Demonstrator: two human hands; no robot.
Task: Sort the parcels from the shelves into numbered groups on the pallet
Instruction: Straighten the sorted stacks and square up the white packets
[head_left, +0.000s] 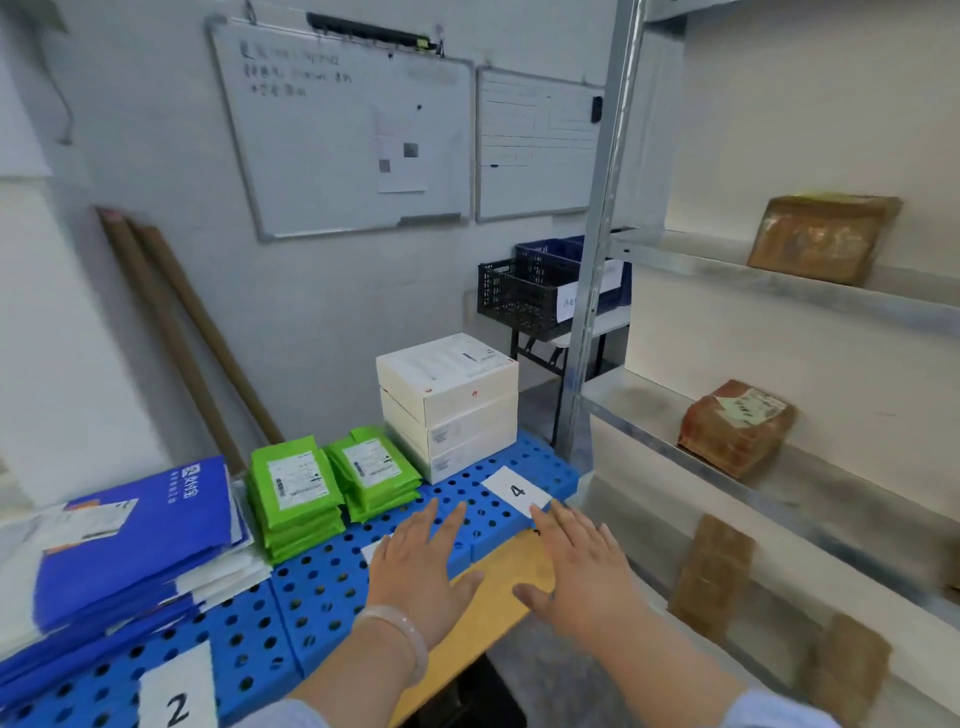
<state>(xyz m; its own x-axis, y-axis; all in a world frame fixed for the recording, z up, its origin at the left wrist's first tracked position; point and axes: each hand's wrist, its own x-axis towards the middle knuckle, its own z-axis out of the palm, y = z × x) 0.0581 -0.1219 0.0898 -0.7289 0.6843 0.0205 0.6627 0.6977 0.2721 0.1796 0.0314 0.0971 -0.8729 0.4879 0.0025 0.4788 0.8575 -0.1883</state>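
The person wore light blue sleeves that ended partway up both forearms, leaving the wrists bare. A smooth, pale, translucent bangle circled the wrist of the left hand, just short of the blue pallet. The right hand, nearer that pallet's far corner, carried no ring or band that I could see, and both hands were ungloved.
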